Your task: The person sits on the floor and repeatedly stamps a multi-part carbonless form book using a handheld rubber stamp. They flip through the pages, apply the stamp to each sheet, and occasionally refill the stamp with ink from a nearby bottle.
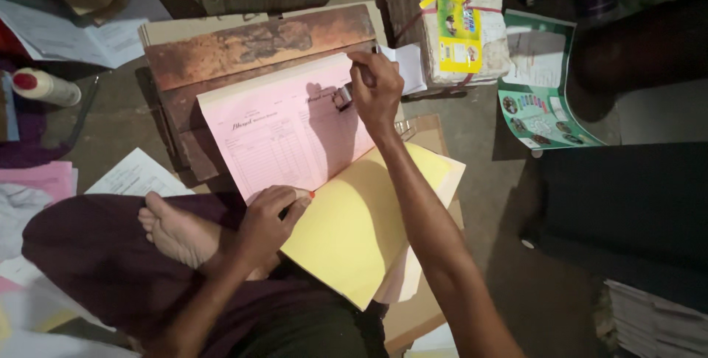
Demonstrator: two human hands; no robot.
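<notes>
Two hands: right hand (377,91) grips a small metal stamp (344,97) at the pink printed form's (284,133) far corner; left hand (267,219) pinches its near edge.

Dim warm light from above, dark murky edges, soft shadows on the pink form (284,133), slight blur

Right hand (377,91) pressing stamp (344,97) on pink form (284,133), left hand (267,219) holding page corner

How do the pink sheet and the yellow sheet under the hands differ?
The pink sheet carries a printed form grid; the yellow sheet looks blank. The right hand presses a small metal tool on the pink sheet; the left hand is at its lower corner, beside the yellow sheet. Both lie flat in one stack.
</notes>
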